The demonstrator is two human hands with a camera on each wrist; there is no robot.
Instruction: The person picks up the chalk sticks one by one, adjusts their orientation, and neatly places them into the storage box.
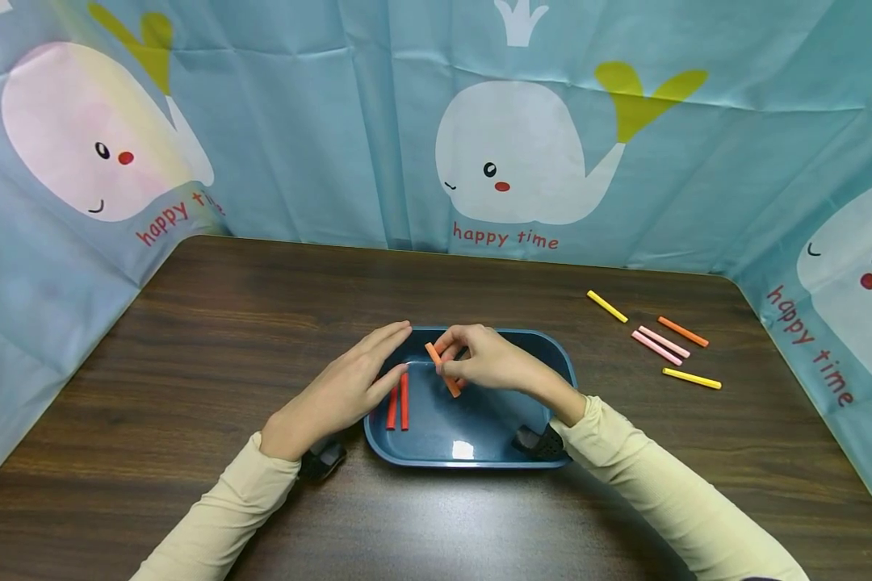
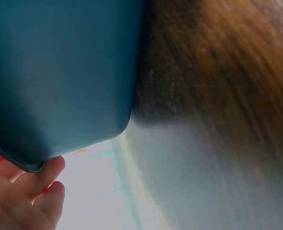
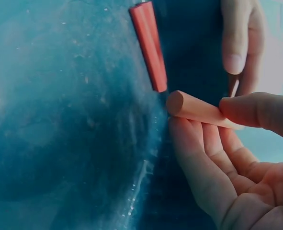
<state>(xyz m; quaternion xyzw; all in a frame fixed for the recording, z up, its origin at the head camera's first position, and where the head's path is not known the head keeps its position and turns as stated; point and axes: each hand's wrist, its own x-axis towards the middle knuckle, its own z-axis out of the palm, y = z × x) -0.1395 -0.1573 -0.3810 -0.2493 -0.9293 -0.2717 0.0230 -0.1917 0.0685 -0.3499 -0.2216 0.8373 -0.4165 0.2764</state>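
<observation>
A dark blue rectangular tray (image 1: 472,466) sits on the table in front of me. My right hand (image 1: 490,359) is over its far part and pinches an orange chalk stick (image 1: 433,353) between thumb and fingers. In the right wrist view the same orange chalk stick (image 3: 194,106) shows its round end, above the tray floor. Two red chalk sticks (image 1: 404,403) lie side by side at the tray's left end. My left hand (image 1: 341,383) rests at the tray's left rim, fingers mostly straight; the left wrist view shows its fingers (image 2: 45,177) touching the rim.
On the table's right side lie two yellow chalk sticks (image 1: 690,378), two pink chalk sticks (image 1: 657,348) and one orange chalk stick (image 1: 683,332). A light blue curtain (image 1: 298,145) with printed whales hangs behind and beside the brown wooden table (image 1: 189,363).
</observation>
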